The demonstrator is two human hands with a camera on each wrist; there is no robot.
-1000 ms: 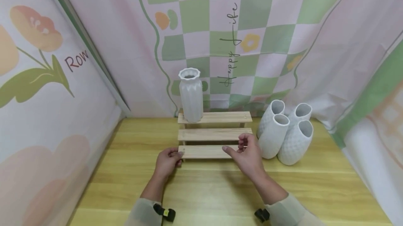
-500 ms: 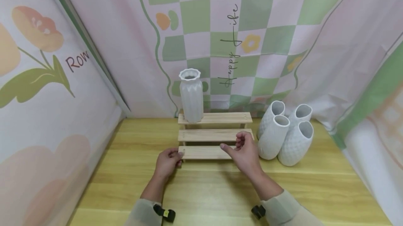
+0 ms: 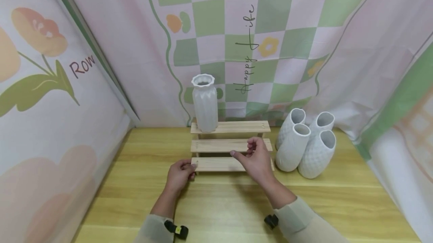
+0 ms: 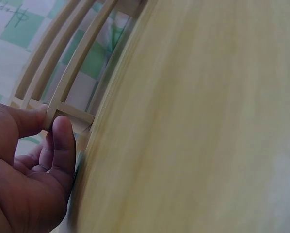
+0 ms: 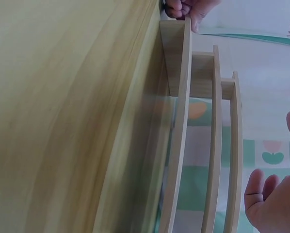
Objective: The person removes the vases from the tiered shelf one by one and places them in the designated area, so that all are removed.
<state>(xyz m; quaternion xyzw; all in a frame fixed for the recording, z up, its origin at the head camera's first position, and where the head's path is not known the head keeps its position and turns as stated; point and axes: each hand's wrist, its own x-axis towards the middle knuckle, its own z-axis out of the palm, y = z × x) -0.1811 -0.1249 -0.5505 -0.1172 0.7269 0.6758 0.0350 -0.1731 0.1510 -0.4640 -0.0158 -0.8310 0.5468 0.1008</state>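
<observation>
A three-tier wooden shelf (image 3: 232,145) stands on the table near the back curtain. With thumb and fingers my left hand (image 3: 179,175) pinches the left end of its lowest board, and the left wrist view shows this left hand (image 4: 40,167) with the board's end between thumb and forefinger. My right hand (image 3: 258,162) is held over the right part of the lower boards, thumb apart from loosely bent fingers, holding nothing. In the right wrist view part of that right hand (image 5: 276,201) appears beside the boards. A white fluted vase (image 3: 205,104) stands upright on the top board's left end.
Several white textured vases stand close together just right of the shelf, the nearest being a slim white vase (image 3: 292,148). Behind the wooden table (image 3: 216,205) hangs a checkered curtain (image 3: 236,47), and a printed wall panel (image 3: 50,130) rises on the left.
My right hand has moved left and a little farther back over the shelf's boards. The left hand keeps its grip on the lowest board, and the shelf and vases have not moved.
</observation>
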